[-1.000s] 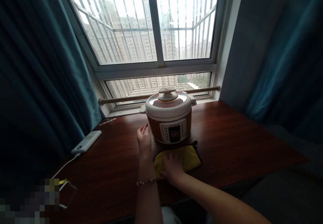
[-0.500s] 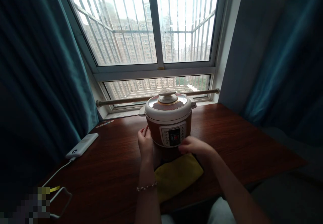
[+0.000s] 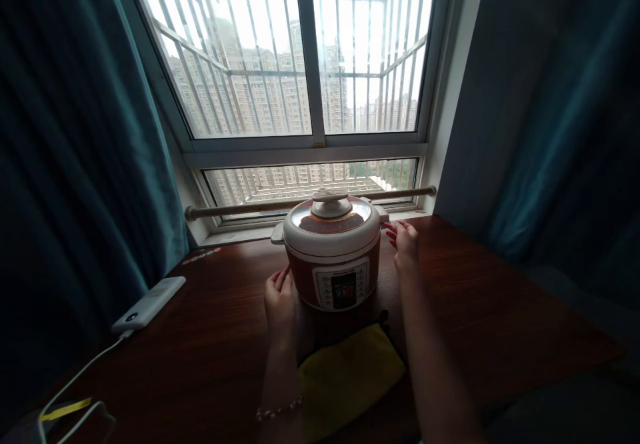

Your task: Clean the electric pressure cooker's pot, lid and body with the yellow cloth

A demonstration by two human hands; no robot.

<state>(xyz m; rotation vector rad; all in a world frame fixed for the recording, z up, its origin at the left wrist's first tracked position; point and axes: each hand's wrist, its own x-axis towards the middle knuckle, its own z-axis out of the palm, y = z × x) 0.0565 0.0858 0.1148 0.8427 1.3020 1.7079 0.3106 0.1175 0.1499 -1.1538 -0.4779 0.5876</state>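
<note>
An orange and cream electric pressure cooker [image 3: 333, 251] stands lidded on a dark wooden table [image 3: 475, 297] before a window. My left hand [image 3: 279, 295] rests against the cooker's lower left side, fingers curled towards it. My right hand [image 3: 404, 241] is at the cooker's upper right, fingers stretched out just beside the lid's edge and side handle; whether they touch it is unclear. A yellow cloth [image 3: 347, 377] lies flat on the table in front of the cooker, between my forearms, with neither hand on it.
A white power bank [image 3: 149, 303] with a white cable [image 3: 75, 384] lies at the table's left. Teal curtains [image 3: 75, 164] hang on both sides. A wooden rod [image 3: 240, 205] runs along the window sill behind the cooker.
My right hand lifted off the yellow cloth, passed the cooker's front panel and went to its upper right side. My left hand slid a little lower along the left side.
</note>
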